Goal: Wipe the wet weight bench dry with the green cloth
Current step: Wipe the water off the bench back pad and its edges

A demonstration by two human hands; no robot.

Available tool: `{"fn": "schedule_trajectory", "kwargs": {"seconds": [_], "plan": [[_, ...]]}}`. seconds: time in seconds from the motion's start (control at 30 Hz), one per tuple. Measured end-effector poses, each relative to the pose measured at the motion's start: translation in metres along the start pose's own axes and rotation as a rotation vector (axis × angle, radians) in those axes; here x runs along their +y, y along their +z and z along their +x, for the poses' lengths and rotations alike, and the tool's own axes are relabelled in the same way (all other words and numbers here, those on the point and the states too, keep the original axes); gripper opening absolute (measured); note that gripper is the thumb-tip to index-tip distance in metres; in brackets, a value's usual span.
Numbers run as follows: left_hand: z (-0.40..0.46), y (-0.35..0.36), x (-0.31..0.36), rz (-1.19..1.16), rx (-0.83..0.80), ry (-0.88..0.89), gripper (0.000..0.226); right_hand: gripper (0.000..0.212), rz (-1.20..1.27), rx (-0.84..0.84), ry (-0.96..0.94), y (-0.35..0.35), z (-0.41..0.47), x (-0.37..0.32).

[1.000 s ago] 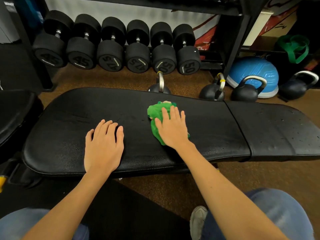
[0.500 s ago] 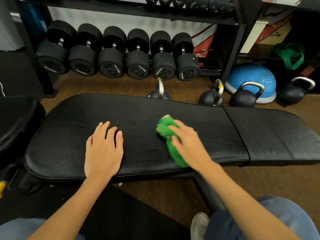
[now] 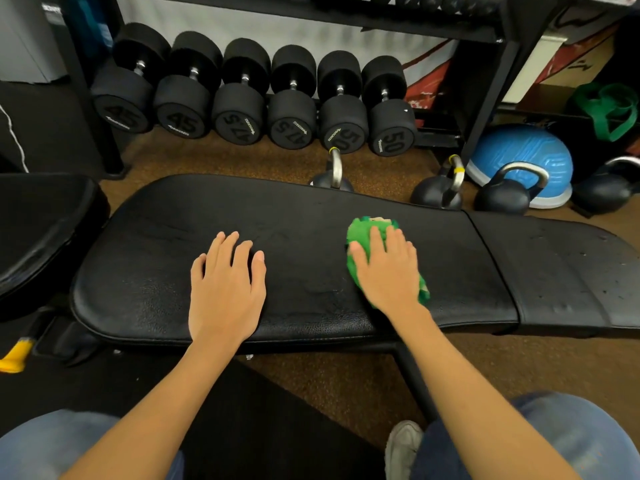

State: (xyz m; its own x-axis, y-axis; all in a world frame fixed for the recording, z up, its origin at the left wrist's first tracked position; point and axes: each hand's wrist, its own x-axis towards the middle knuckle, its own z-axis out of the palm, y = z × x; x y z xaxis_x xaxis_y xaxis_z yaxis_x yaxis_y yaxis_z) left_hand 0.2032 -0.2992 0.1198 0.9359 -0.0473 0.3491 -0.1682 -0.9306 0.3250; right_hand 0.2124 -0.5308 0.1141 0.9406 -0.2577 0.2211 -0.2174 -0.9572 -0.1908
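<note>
A long black padded weight bench (image 3: 298, 216) runs left to right in front of me, with a separate seat pad (image 3: 568, 271) at its right end that carries small water drops. The bunched green cloth (image 3: 358, 235) lies on the main pad, right of the middle. My right hand (image 3: 388, 268) presses flat on the cloth and covers most of it. My left hand (image 3: 227, 282) rests flat on the pad with fingers apart, holding nothing.
Behind the bench stand several black dumbbells (image 3: 239, 102) on a low rack, several kettlebells (image 3: 502, 192) on the brown floor, and a blue balance dome (image 3: 523, 157). Another black pad (image 3: 41, 223) sits at the left. My knees and a shoe (image 3: 403, 448) are below.
My right hand slid the cloth from the near edge of the pad back toward the far side and to the right. My left hand stayed in place.
</note>
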Motion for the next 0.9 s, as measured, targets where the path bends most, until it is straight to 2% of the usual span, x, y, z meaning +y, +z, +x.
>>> {"fn": "schedule_trajectory", "kwargs": {"seconds": [0.17, 0.3, 0.47, 0.67, 0.77, 0.83, 0.9], "plan": [[0.0, 0.002, -0.002, -0.012, -0.001, -0.013, 0.045, 0.062, 0.112, -0.03, -0.176, -0.001, -0.022, -0.054], [-0.003, -0.001, 0.0, -0.046, 0.032, -0.021, 0.051, 0.057, 0.216, -0.086, -0.342, -0.002, -0.043, -0.074], [-0.005, -0.004, 0.0, -0.152, 0.061, -0.039, 0.059, 0.05, 0.33, -0.164, -0.536, -0.012, -0.067, -0.07], [-0.007, -0.009, 0.0, -0.273, 0.089, -0.051, 0.06, 0.038, 0.42, -0.274, -0.594, -0.034, -0.08, -0.053], [-0.008, -0.01, 0.001, -0.3, 0.096, -0.062, 0.059, 0.035, 0.567, -0.259, -0.502, -0.055, -0.075, -0.027], [-0.009, -0.011, 0.002, -0.302, 0.097, -0.074, 0.057, 0.032, 0.606, -0.085, -0.312, -0.066, -0.065, 0.005], [-0.008, -0.01, 0.002, -0.297, 0.095, -0.076, 0.057, 0.03, 0.544, 0.071, -0.103, -0.068, -0.053, 0.048]]}}
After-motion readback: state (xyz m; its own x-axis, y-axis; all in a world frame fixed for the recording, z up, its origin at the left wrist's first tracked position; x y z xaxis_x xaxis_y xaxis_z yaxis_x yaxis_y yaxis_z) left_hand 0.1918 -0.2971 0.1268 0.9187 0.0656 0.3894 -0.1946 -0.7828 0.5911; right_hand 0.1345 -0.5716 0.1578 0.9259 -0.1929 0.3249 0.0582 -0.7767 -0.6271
